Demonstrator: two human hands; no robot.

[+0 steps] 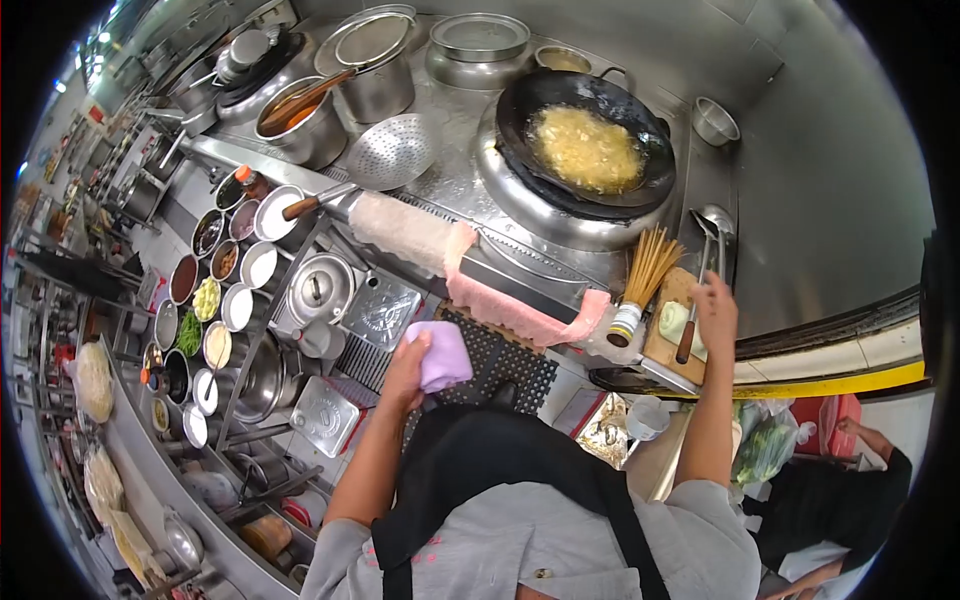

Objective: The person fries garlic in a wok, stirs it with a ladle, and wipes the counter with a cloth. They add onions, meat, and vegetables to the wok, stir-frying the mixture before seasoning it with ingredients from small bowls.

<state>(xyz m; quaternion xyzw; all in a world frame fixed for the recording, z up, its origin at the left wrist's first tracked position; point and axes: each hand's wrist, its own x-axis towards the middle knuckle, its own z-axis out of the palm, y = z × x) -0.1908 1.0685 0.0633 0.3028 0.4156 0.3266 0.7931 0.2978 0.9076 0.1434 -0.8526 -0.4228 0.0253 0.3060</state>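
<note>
Cloth (445,358), purple, is held in the left hand (406,368); right hand (715,305), grip unclear, is by a wooden handle (685,343) at right.

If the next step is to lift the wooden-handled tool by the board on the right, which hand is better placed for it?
Probably the right hand: it is close to the tool, though whether it touches it is unclear. The left hand is farther away and holds a purple cloth.

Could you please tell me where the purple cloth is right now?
In the head view, the purple cloth is slightly left of centre, held in the left hand over the black perforated mat.
</note>
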